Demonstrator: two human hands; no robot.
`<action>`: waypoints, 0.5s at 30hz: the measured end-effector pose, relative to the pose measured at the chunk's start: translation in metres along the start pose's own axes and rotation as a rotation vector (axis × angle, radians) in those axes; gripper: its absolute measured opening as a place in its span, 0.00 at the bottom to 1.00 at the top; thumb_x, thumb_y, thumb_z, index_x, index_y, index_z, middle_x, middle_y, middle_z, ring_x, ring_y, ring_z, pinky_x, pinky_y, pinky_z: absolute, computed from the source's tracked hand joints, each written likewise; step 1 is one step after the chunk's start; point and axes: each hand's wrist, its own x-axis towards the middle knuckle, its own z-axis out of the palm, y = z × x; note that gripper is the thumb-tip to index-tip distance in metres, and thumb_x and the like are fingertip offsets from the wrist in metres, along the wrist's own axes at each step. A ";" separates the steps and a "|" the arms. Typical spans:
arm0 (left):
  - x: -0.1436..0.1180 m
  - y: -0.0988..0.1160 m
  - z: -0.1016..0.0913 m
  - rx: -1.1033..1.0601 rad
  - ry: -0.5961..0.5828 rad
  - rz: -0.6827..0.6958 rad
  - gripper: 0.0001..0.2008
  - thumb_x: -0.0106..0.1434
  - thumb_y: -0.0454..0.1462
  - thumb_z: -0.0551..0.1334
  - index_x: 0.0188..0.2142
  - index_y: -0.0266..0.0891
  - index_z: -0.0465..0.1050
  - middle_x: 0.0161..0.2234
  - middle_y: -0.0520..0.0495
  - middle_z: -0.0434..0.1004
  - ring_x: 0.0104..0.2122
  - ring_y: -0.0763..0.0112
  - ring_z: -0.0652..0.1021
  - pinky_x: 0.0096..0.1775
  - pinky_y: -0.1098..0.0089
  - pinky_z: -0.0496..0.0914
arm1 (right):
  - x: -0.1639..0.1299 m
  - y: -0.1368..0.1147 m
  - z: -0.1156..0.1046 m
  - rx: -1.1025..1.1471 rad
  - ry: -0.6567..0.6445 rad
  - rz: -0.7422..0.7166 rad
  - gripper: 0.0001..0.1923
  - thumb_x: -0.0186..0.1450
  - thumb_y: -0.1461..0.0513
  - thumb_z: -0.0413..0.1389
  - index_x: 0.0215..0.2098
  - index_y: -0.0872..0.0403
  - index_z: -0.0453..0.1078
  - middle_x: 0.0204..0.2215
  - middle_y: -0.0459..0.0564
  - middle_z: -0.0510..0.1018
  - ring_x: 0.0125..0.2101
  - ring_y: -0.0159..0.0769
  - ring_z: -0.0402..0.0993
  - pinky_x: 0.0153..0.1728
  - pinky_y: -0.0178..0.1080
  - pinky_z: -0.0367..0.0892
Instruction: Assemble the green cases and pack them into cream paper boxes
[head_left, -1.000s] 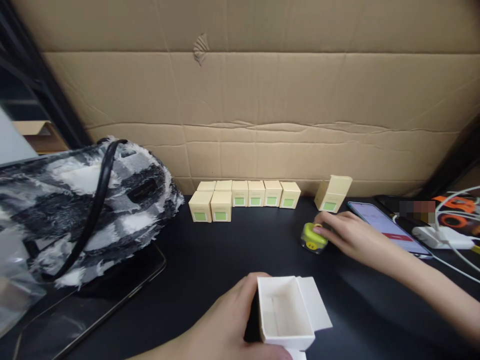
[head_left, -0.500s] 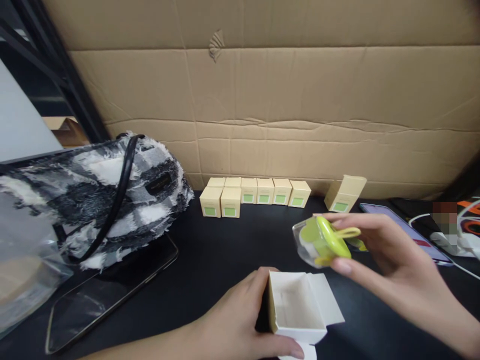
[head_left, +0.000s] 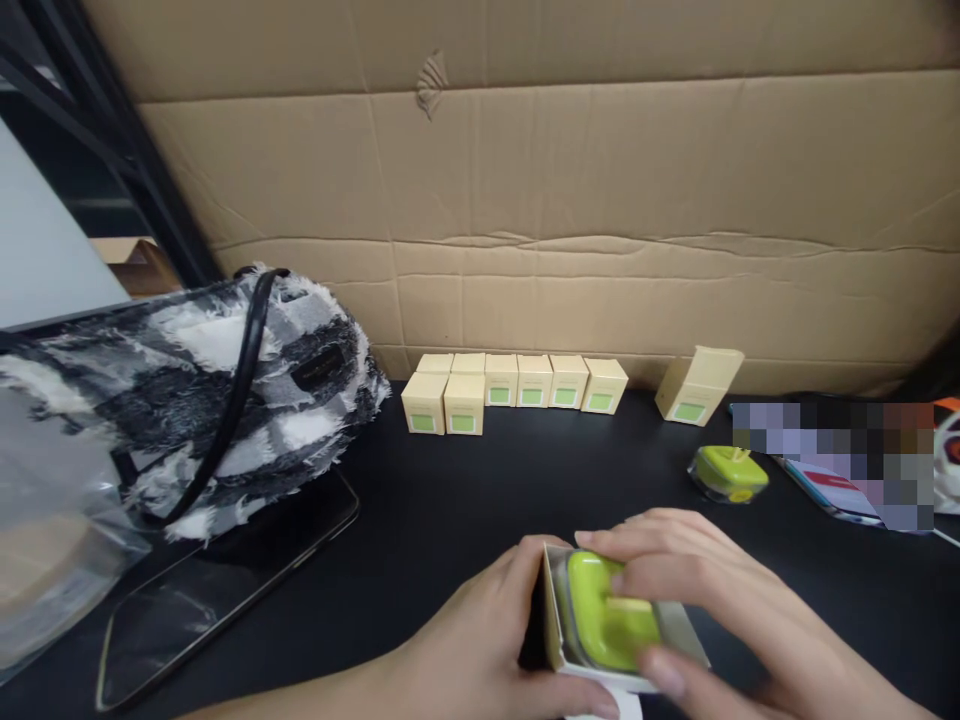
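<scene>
My left hand (head_left: 499, 630) is wrapped round the left side of a small white-lined carton (head_left: 553, 615) whose top flaps stand open. A small clear container with a lime-green lid (head_left: 600, 625) sits in the carton's mouth, its lid facing up and level with the rim. Fingers of my right hand (head_left: 705, 610) grip the lid from its far and near sides, partly covering it. A pale yellow loop (head_left: 630, 604) on the lid shows under those fingers. Another clear container with a green lid (head_left: 729, 470) stands on the black table, beyond my right hand.
Several closed cream boxes with green labels (head_left: 465, 405) line the cardboard wall (head_left: 525, 180). One box with a raised flap (head_left: 694, 390) stands to their right. A fuzzy black-and-white bag (head_left: 262, 400), a dark tablet-like slab (head_left: 225, 600) and a plastic bag (head_left: 60, 560) occupy the left.
My right hand has brought the green-lidded container left and down from above the table into the carton's opening. The second container, earlier mostly hidden behind that hand, now shows fully.
</scene>
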 end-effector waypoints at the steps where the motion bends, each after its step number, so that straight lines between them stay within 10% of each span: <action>1: 0.000 -0.002 0.001 0.018 0.005 0.003 0.36 0.52 0.44 0.72 0.56 0.39 0.60 0.55 0.39 0.69 0.54 0.54 0.72 0.55 0.59 0.65 | -0.002 0.000 0.001 -0.008 0.019 0.032 0.14 0.60 0.51 0.60 0.43 0.46 0.73 0.42 0.52 0.81 0.45 0.47 0.78 0.43 0.43 0.75; 9: -0.006 -0.046 0.014 0.160 0.099 0.303 0.54 0.58 0.51 0.65 0.64 0.54 0.20 0.57 0.40 0.68 0.53 0.54 0.75 0.51 0.56 0.70 | -0.010 -0.005 0.012 -0.010 0.060 0.149 0.15 0.61 0.49 0.58 0.42 0.47 0.74 0.45 0.55 0.79 0.48 0.50 0.75 0.43 0.43 0.75; 15: -0.001 -0.050 0.011 0.007 0.117 0.348 0.58 0.47 0.56 0.70 0.62 0.47 0.29 0.61 0.30 0.54 0.55 0.45 0.70 0.51 0.50 0.68 | -0.001 0.010 -0.001 0.221 0.106 0.186 0.03 0.66 0.58 0.53 0.39 0.45 0.67 0.36 0.47 0.75 0.38 0.37 0.75 0.35 0.32 0.74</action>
